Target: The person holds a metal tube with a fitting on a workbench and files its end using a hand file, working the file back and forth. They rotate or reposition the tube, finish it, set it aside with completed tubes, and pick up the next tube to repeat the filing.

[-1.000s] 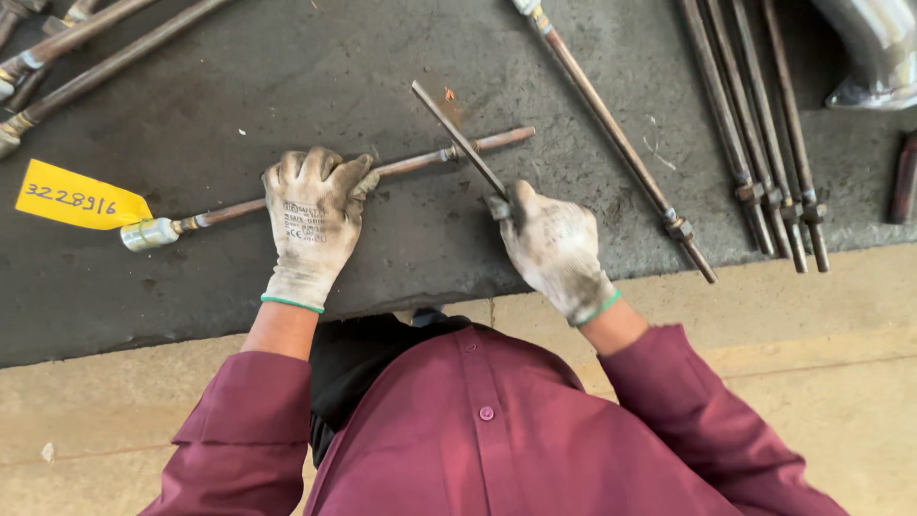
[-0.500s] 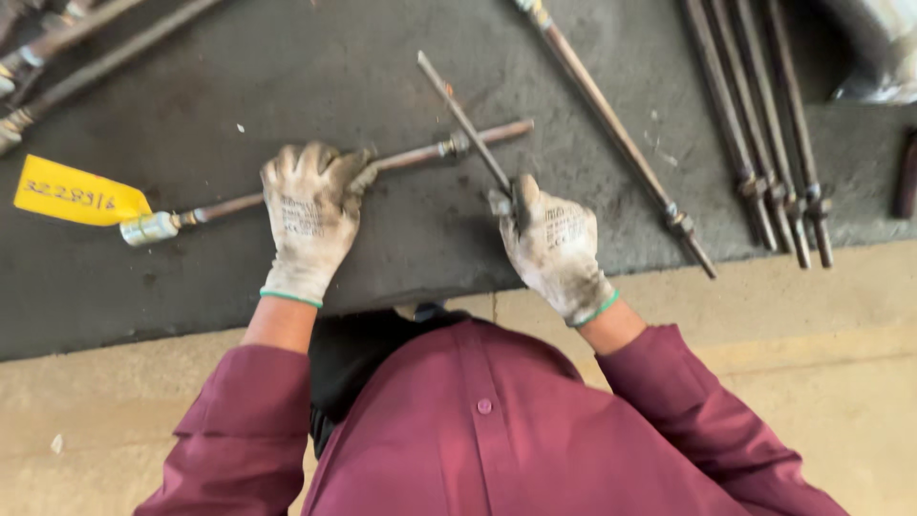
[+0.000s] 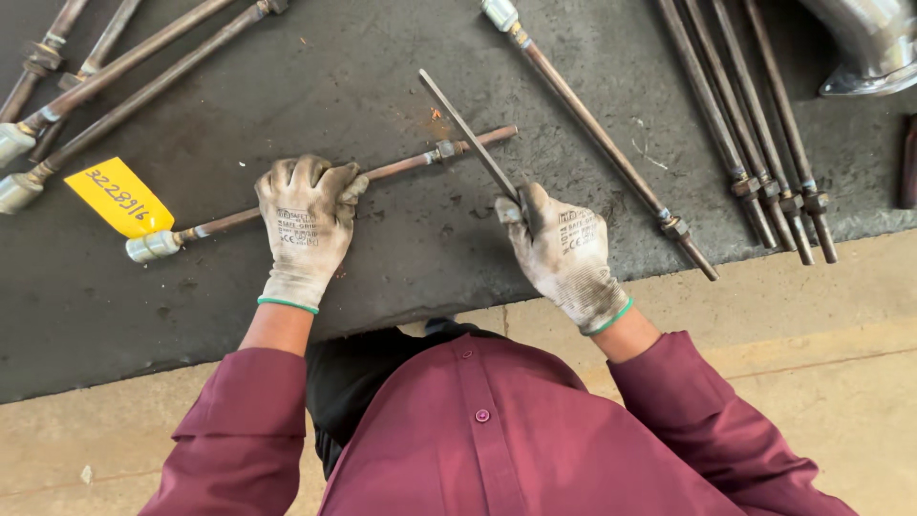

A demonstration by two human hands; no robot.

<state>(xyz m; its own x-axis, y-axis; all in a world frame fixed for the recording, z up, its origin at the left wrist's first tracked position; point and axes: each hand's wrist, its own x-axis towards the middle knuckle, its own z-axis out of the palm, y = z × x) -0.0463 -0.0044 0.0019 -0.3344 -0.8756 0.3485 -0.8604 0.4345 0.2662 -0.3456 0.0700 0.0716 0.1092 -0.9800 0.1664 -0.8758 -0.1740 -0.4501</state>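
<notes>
We are looking at a metalworking workshop. The table (image 3: 287,76) is covered with a dark, rough, stained mat, and its edge meets a bare, dusty concrete floor (image 3: 821,315). Long rusty metal rods with threaded nuts and fittings lie across it: a bundle of rods (image 3: 764,134) at the right, more rods (image 3: 124,67) at the upper left, and a single long rod (image 3: 592,134) set diagonally. A yellow tag (image 3: 119,196) with handwritten figures marks one piece. A shiny curved steel pipe elbow (image 3: 874,43) sits in the far corner. Both hands wear soiled work gloves (image 3: 306,225), and a flat metal file (image 3: 468,134) rests across a rod where orange rust dust has gathered.
</notes>
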